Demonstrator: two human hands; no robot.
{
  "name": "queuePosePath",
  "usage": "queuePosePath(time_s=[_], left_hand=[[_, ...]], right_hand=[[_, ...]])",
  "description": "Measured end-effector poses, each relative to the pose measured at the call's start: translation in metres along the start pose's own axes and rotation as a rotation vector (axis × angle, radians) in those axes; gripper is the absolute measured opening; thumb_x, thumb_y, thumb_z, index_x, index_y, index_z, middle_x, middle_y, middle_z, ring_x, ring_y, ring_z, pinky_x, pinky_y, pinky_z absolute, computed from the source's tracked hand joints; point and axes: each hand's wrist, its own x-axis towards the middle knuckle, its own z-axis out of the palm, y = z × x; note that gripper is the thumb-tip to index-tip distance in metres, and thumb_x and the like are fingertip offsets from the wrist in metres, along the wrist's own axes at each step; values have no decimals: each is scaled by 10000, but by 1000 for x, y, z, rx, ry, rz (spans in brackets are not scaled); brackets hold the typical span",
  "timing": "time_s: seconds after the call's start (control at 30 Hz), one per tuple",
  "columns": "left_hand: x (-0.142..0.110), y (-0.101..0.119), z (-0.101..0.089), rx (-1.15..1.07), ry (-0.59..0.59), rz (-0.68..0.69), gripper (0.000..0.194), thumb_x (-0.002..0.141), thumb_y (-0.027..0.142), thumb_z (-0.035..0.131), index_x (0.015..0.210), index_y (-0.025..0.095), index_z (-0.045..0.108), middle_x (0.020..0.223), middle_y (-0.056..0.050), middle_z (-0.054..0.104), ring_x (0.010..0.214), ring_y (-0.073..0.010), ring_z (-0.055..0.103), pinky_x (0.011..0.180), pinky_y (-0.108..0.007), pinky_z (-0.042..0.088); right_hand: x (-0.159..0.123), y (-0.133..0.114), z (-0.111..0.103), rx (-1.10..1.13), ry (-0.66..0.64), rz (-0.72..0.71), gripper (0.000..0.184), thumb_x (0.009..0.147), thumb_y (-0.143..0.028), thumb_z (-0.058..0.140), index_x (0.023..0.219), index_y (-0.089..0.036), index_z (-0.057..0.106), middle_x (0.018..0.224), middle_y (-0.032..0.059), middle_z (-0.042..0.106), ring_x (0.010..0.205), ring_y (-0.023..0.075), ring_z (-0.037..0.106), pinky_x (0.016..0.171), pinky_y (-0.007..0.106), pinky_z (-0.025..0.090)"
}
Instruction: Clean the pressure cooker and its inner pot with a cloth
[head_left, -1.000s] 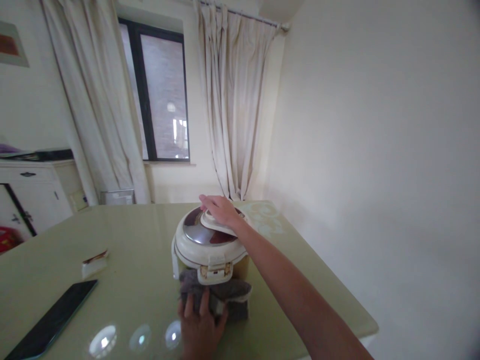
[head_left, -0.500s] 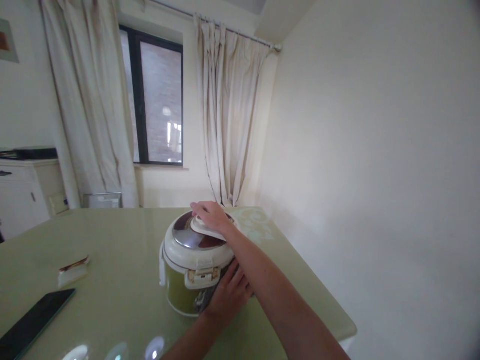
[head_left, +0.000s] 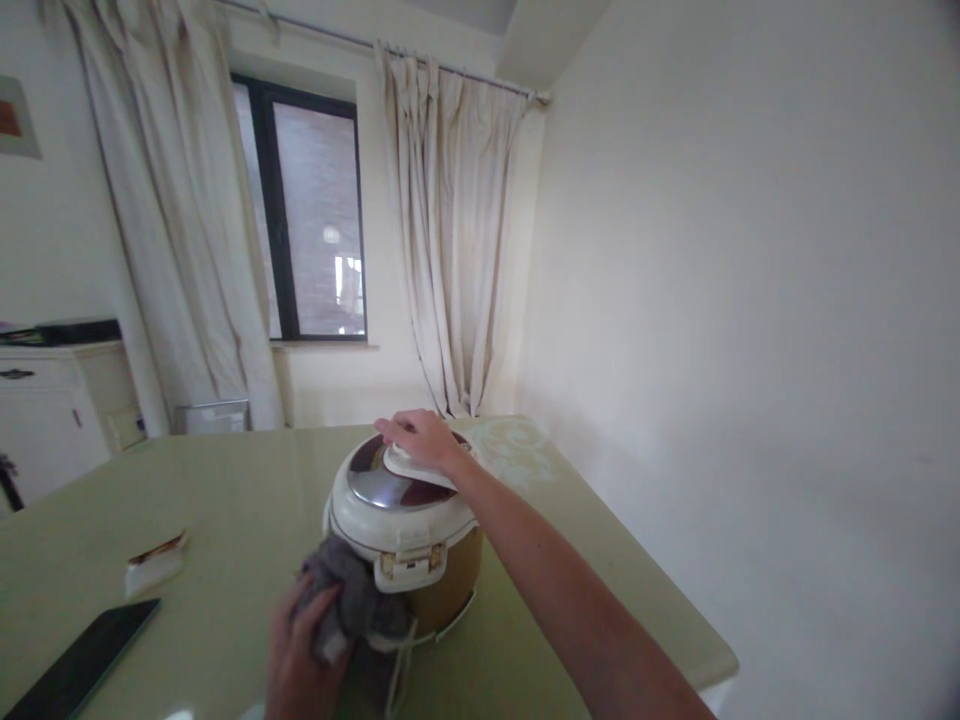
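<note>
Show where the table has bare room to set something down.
Bare tabletop shows between the white packet and the rice cooker, and right of the right forearm. It's crowded at the cooker's near left, where the left hand holds a grey cloth, and on its lid, where the right hand rests.

Cream curtains (head_left: 457, 230) flank a dark-framed window (head_left: 319, 215), left of a pale wall (head_left: 735, 300)
</note>
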Motion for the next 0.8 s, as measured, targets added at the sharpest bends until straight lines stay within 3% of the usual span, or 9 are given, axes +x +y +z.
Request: queuePosePath(time_s=[0.07,0.13,0.2,0.3,0.4,0.5,0.63,0.7,0.8], left_hand=[[35,8,-2,-52,32,-283,482,917,418,612,1364,261,525,1320,-152,643,1172,-373,687,919,-579,640],[80,26,-8,-131,2,-348,501,938,472,562,1378,239,517,1272,-132,687,1104,-343,716,899,-539,639],[122,53,-17,-175,-54,-210,407,914,458,608,1256,237,616,1236,-109,723,1130,-332,702,980,-516,595],[164,103,-27,-272,-422,238,344,844,330,697,1186,292,704,1217,-40,766,1184,-281,681,1097,-454,509],[169,151,-16,-261,-724,484,365,756,399,825,1099,298,748,1140,-17,792,1154,-279,678,1090,-447,484],[154,184,11,-61,-900,748,260,801,378,816,991,205,781,1035,-95,808,1084,-306,698,1053,-474,486],[147,193,29,17,-822,881,211,947,256,684,1116,169,777,1142,-119,805,1168,-294,681,1116,-474,431],[154,186,22,-63,-757,849,241,957,287,685,1171,199,754,1225,-97,784,1208,-278,658,1177,-470,383],[165,173,2,-138,-744,682,316,905,246,725,1219,275,722,1301,-50,743,1255,-269,622,1175,-455,398]], right_hand=[[1,2,1,9,1,1,605,1007,-713,509,794,-207,762,719,-14,658,728,137,569,714,265,339],[2,4,1,22,0,0,618,1002,-722,507,778,-203,758,703,-14,657,722,137,575,720,266,352],[4,6,2,75,0,-8,639,996,-736,495,762,-200,754,705,-9,674,721,139,596,729,265,377],[8,10,4,268,13,-9,696,984,-774,452,745,-192,748,737,20,716,722,148,640,734,270,431],[11,12,6,414,13,17,716,952,-806,463,734,-186,746,726,41,724,694,156,657,711,278,465],[11,12,6,392,7,14,705,941,-804,490,737,-183,754,726,42,726,702,157,661,719,280,469],[9,11,5,327,15,8,673,973,-758,491,750,-184,763,741,35,724,713,147,643,737,275,460],[9,10,5,327,15,17,651,986,-731,497,748,-188,764,742,38,720,710,146,635,730,276,460],[10,11,6,360,10,33,636,999,-707,494,739,-193,763,745,48,721,716,149,647,744,286,471]])
